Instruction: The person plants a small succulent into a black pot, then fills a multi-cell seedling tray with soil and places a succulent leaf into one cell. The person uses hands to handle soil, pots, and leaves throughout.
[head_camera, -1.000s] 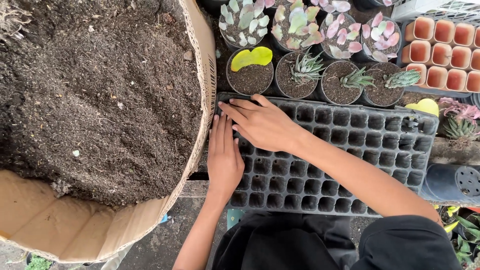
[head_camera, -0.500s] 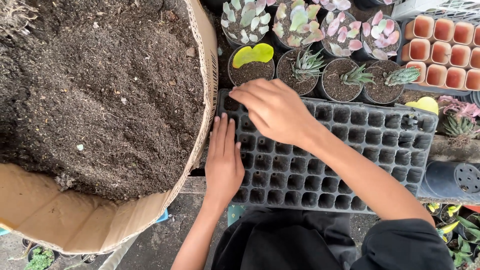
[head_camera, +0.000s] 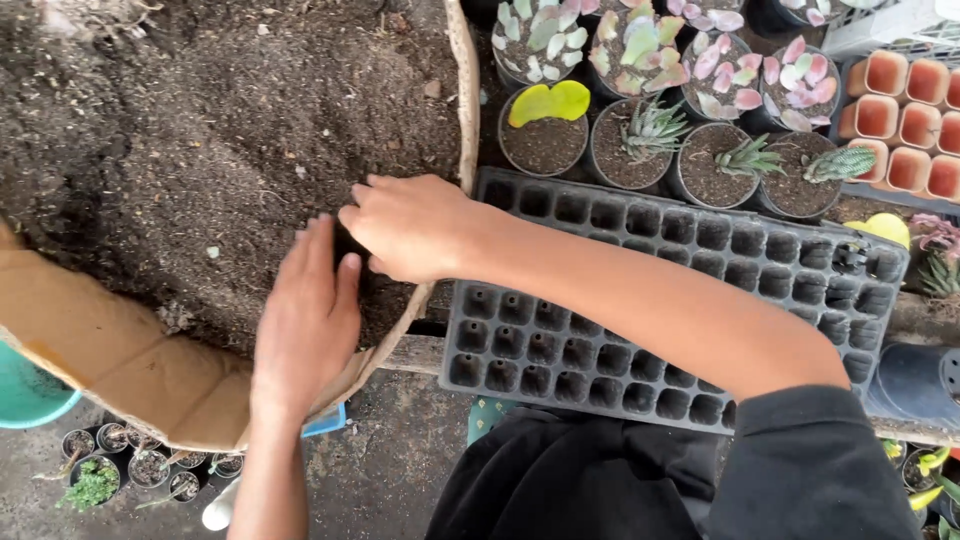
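Head view shows both hands over the near right edge of the potting soil (head_camera: 200, 150) heaped in a wide tan sack (head_camera: 120, 350). Right hand (head_camera: 415, 228) hovers loosely curled, holding nothing visible; left hand (head_camera: 308, 320) lies flat and open, just beside it, nearer the person. An empty black seedling tray (head_camera: 680, 300) lies lengthwise to the right, behind the right forearm.

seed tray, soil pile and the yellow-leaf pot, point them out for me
black seed tray (head_camera: 640, 300): head view, on the empty cells in its middle
soil pile (head_camera: 190, 130): head view, on the dark loose surface left of the hands
pot with the yellow leaf (head_camera: 545, 140): head view, on the soil inside it
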